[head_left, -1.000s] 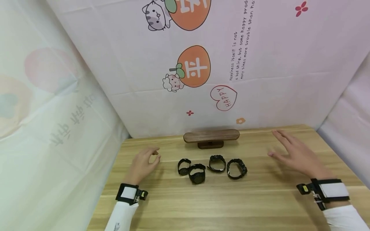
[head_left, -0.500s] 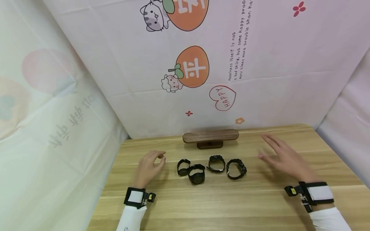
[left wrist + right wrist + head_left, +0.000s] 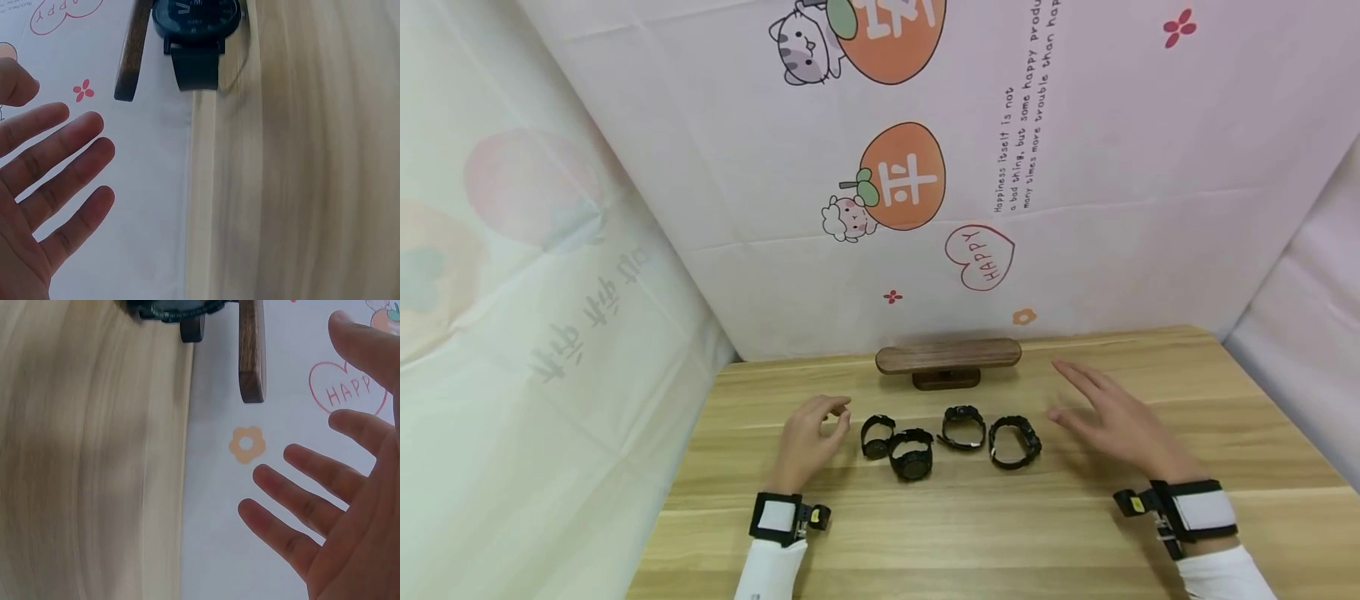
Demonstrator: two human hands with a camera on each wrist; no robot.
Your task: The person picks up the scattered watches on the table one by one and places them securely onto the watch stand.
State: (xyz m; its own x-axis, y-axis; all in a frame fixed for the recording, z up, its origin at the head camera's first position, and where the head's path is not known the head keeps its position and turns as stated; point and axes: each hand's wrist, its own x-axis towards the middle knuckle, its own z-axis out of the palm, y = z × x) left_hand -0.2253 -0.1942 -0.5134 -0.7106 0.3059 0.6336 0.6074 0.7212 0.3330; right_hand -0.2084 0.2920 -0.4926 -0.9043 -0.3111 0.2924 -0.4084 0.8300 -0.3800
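On your wood-grain table (image 3: pixel 925 533), printed cloth (image 3: pixel 1112 150) behind, four black watches (image 3: pixel 913 465), left two looped front-to-back, dials (image 3: pixel 876 449) nearest you, left hand (image 3: pixel 807 440) and right hand (image 3: pixel 1123 427) spread.

You faced a pale wooden table (image 3: pixel 970 533), enclosed on three sides.
Ahead of you, a white back cloth (image 3: pixel 1120 208) carried orange fruit (image 3: pixel 903 177), a striped cat (image 3: pixel 805 46), a red heart (image 3: pixel 980 257) reading HAPPY and sideways English lettering (image 3: pixel 1018 150); the left cloth (image 3: pixel 550 417) showed faded prints, and the right cloth (image 3: pixel 1311 292) hung creased. Soft light lay over the table's side-to-side grain.
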